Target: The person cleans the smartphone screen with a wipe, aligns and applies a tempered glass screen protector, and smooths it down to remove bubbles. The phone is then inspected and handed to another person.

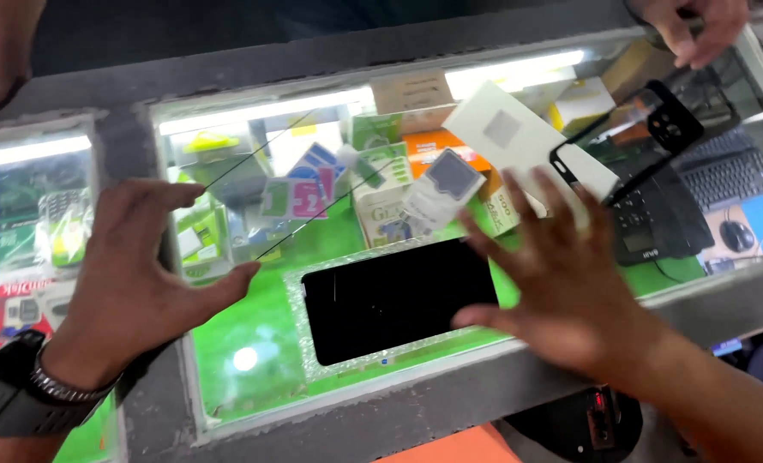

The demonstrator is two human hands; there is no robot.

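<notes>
A black smartphone lies face up, screen dark, on a glittery silver mat on top of the glass counter, close to the counter's near edge. Above it, between the two hands, a thin clear sheet of glass is held tilted in the air; only its dark edges show plainly, since the goods beneath shine straight through it.

The left hand pinches that sheet at its lower left edge, fingertip and thumb on its two corners, the other fingers spread. A black watch and a metal bracelet sit on that wrist. The right hand is open, fingers fanned wide, hovering over the phone's right end; it seems to meet the sheet's far edge, though motion blur makes that hard to tell.

Just beyond the right hand lie a white card with a grey square and a black phone case (empty, its camera cutout showing). Another person's hand rests at the far right corner of the counter. Under the glass sit lit shelves of small boxed accessories.
</notes>
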